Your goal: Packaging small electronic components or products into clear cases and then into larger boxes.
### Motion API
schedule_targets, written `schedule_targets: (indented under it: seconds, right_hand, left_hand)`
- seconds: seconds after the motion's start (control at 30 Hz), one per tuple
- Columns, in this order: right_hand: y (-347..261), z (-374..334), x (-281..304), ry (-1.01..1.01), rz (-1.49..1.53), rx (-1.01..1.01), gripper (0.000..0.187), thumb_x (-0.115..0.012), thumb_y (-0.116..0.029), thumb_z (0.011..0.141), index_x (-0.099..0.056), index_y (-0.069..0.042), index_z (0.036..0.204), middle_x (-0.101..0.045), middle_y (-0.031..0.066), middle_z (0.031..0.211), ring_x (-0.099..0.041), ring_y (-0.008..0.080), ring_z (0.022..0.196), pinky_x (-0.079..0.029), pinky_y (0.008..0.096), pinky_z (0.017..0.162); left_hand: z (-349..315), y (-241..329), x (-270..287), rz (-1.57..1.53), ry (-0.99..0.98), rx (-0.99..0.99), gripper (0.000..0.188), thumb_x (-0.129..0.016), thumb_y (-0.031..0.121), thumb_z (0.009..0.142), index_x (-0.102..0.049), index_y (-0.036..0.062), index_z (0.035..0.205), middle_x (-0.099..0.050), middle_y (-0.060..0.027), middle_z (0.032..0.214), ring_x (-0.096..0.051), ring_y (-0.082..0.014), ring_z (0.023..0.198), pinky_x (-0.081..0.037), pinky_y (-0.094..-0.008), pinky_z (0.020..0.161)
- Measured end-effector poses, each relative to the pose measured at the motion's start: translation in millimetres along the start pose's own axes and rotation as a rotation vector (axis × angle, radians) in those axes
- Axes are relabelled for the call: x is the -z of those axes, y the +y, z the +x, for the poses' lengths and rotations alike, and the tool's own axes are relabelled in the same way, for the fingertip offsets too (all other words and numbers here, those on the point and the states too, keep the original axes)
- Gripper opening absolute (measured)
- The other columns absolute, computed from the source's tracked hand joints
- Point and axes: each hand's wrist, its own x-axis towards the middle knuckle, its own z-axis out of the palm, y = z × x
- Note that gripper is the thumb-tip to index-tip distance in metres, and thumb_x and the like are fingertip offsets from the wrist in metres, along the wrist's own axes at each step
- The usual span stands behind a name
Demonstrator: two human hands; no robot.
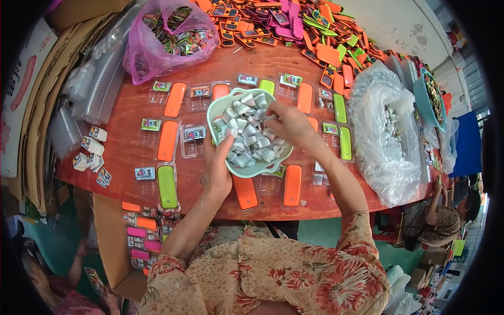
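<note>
My left hand grips the left side of a pale green plastic bowl, thumb over the rim, and holds it above the red table. Heaped in the bowl are small white rolled pieces. At the bowl's right side my right hand dips in among the rolls with fingers curled together; what they pinch is hidden. Around the bowl lie clear plastic trays, several carrying an orange toy phone case or a green one beside a small wrapped packet.
A pink bag of small packets stands at the back left. Orange, green and purple phone cases pile up at the back. A clear bag lies right, near a teal basin. Cards lie left; below is a carton.
</note>
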Motion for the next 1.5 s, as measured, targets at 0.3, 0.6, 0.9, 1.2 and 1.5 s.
schedule_targets:
  seconds: [0.3, 0.6, 0.9, 1.2, 1.5]
  right_hand:
    - [-26.8, 41.2, -22.1, 0.126, -0.440, -0.097, 0.025, -0.055, -0.028, 0.076, -0.057, -0.003, 0.078, -0.058, 0.0159, 0.065, -0.057, 0.0319, 0.062, -0.043, 0.0416, 0.053]
    - [-44.3, 41.8, -23.0, 0.134, -0.179, 0.231, 0.015, -0.059, -0.007, 0.073, -0.048, 0.000, 0.079, -0.049, 0.0160, 0.078, -0.053, 0.0293, 0.067, -0.040, 0.0346, 0.055]
    - [-23.3, 45.4, -10.3, 0.046, 0.829, -0.216, 0.009, -0.050, -0.011, 0.083, -0.051, -0.009, 0.092, -0.053, -0.0009, 0.080, -0.043, 0.0024, 0.061, -0.035, 0.0154, 0.046]
    - [50.3, 15.8, 30.8, -0.081, 1.882, -0.202, 0.019, -0.051, -0.017, 0.083, -0.052, -0.003, 0.096, -0.059, 0.0093, 0.091, -0.059, 0.0157, 0.077, -0.050, 0.0243, 0.055]
    - [25.3, 4.3, 20.2, -0.068, 1.829, -0.381, 0.029, -0.049, -0.029, 0.085, -0.048, -0.007, 0.103, -0.053, 0.0046, 0.084, -0.046, 0.0094, 0.058, -0.035, 0.0184, 0.040]
  left_hand:
    - [-4.3, -6.2, -8.1, 0.050, 0.132, -0.048, 0.047, -0.061, 0.013, 0.074, -0.038, 0.0068, 0.114, -0.049, -0.0048, 0.099, -0.049, -0.0122, 0.088, -0.041, -0.0272, 0.076]
    - [-10.1, 2.8, -0.7, 0.265, 0.195, -0.105, 0.066, -0.062, 0.026, 0.068, -0.032, -0.0010, 0.119, -0.042, -0.0111, 0.105, -0.043, -0.0176, 0.096, -0.037, -0.0300, 0.082]
    - [-3.8, 5.0, 11.5, 0.195, 0.187, -0.059, 0.067, -0.063, 0.023, 0.067, -0.031, -0.0001, 0.121, -0.045, -0.0093, 0.105, -0.046, -0.0161, 0.095, -0.039, -0.0285, 0.079]
    - [-6.8, 33.8, 42.9, -0.069, 0.107, -0.042, 0.038, -0.054, 0.010, 0.077, -0.043, 0.0040, 0.113, -0.053, -0.0080, 0.104, -0.055, -0.0179, 0.092, -0.046, -0.0322, 0.079]
    - [-2.1, 24.4, 23.1, 0.001, 0.105, 0.025, 0.037, -0.048, 0.014, 0.081, -0.042, 0.0040, 0.116, -0.050, -0.0064, 0.109, -0.049, -0.0164, 0.102, -0.038, -0.0310, 0.086]
